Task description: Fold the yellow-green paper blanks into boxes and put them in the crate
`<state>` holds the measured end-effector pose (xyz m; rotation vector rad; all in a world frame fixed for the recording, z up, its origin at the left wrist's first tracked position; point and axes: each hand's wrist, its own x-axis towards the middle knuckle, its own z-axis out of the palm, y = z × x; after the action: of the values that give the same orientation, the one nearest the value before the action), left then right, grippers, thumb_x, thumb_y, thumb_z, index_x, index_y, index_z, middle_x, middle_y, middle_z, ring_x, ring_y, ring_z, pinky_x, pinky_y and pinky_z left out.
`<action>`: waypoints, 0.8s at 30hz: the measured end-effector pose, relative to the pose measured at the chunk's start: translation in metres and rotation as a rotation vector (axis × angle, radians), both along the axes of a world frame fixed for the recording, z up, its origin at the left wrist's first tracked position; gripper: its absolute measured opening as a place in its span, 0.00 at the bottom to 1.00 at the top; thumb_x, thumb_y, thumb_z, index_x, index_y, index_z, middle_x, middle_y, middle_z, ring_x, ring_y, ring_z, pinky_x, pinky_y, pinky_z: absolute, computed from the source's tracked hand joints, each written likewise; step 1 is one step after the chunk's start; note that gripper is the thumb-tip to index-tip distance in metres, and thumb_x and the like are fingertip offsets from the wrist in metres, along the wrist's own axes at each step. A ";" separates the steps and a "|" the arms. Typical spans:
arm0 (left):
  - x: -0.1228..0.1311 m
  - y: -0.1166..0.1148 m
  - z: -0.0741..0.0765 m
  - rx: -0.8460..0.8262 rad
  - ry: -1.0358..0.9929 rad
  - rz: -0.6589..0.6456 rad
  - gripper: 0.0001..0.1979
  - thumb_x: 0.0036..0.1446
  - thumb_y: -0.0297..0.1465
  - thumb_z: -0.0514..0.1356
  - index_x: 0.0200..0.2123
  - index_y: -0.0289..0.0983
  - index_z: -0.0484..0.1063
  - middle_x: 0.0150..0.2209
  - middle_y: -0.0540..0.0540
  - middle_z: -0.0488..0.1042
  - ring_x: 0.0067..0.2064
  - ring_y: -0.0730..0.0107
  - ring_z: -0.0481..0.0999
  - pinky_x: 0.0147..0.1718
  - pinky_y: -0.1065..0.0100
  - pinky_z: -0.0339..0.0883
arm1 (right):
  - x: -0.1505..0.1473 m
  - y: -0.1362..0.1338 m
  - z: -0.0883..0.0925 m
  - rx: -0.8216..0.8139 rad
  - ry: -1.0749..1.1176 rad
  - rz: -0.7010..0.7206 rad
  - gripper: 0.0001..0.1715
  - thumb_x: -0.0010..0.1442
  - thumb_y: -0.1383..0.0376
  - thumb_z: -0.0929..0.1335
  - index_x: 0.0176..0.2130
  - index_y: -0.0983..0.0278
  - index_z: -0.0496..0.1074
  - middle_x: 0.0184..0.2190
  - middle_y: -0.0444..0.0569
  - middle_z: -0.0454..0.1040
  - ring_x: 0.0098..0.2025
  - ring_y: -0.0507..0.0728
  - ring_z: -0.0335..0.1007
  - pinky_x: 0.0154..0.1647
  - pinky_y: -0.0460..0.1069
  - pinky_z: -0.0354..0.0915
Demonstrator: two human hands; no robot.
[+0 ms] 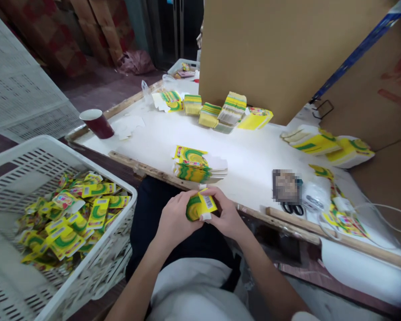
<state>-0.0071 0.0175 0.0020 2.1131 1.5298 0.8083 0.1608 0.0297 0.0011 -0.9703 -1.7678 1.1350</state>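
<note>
So the fingers of the left hand (177, 215) are curled around one end of a small yellow carton (200, 204), and the fingers of the right hand (227, 215) are pinching its other end, thumb below and the rest above. Both hands have it over the lap, just off the near edge of the desk (150, 138). Looks-wise it's bright yellow with a green swirl on one panel and a white barcode patch on the next, and little white flaps stick out at the right end, top and bottom. Can't read any lettering on it.

Right past it, by the near edge, sits a pile of flat cartons (191, 167) with the same yellow and green print, white flaps poking out to the right. More carton stacks (209, 115) line the far edge. Maroon cup (100, 125) at the left end, black-handled scissors (293, 208) near the right part of the near edge. Off the desk's left corner there's a white plastic basket (102, 240) with loads of yellow-and-green packets (65, 238) in it.
</note>
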 end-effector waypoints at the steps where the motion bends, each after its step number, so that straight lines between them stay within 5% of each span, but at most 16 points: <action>1: 0.000 0.000 0.000 0.011 0.024 0.011 0.26 0.42 0.30 0.63 0.47 0.38 0.63 0.43 0.44 0.73 0.45 0.58 0.73 0.45 0.59 0.65 | -0.001 0.000 -0.001 0.024 -0.036 -0.005 0.25 0.53 0.63 0.70 0.50 0.60 0.63 0.51 0.53 0.63 0.55 0.61 0.61 0.56 0.56 0.58; 6: 0.001 0.000 0.001 0.046 0.079 0.009 0.26 0.44 0.33 0.63 0.48 0.38 0.63 0.44 0.43 0.74 0.43 0.57 0.73 0.42 0.60 0.65 | -0.002 0.001 -0.004 0.021 -0.026 0.024 0.40 0.55 0.57 0.68 0.61 0.61 0.51 0.60 0.57 0.57 0.60 0.62 0.56 0.59 0.56 0.55; 14: 0.005 0.002 0.000 0.071 0.089 0.122 0.24 0.44 0.32 0.62 0.47 0.38 0.64 0.42 0.43 0.74 0.42 0.58 0.74 0.41 0.62 0.65 | -0.008 0.004 -0.010 0.028 -0.084 -0.106 0.38 0.59 0.63 0.65 0.64 0.63 0.48 0.63 0.56 0.55 0.62 0.61 0.55 0.61 0.58 0.55; 20: 0.007 0.003 -0.007 0.088 0.125 0.135 0.22 0.46 0.35 0.63 0.46 0.37 0.66 0.41 0.44 0.75 0.42 0.58 0.74 0.40 0.61 0.65 | -0.016 0.002 -0.017 0.003 -0.214 -0.258 0.26 0.60 0.69 0.59 0.58 0.63 0.63 0.51 0.54 0.72 0.49 0.60 0.71 0.51 0.56 0.65; 24: -0.037 0.004 -0.008 0.075 0.120 0.262 0.23 0.47 0.38 0.63 0.47 0.39 0.66 0.43 0.45 0.74 0.43 0.58 0.74 0.42 0.59 0.67 | -0.006 0.009 0.001 0.042 -0.252 -0.170 0.22 0.59 0.68 0.62 0.53 0.62 0.69 0.48 0.51 0.75 0.48 0.59 0.72 0.50 0.54 0.67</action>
<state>-0.0439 0.0214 -0.0061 2.0731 1.8957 0.8511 0.1547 0.0388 0.0020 -1.2568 -1.8566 0.8969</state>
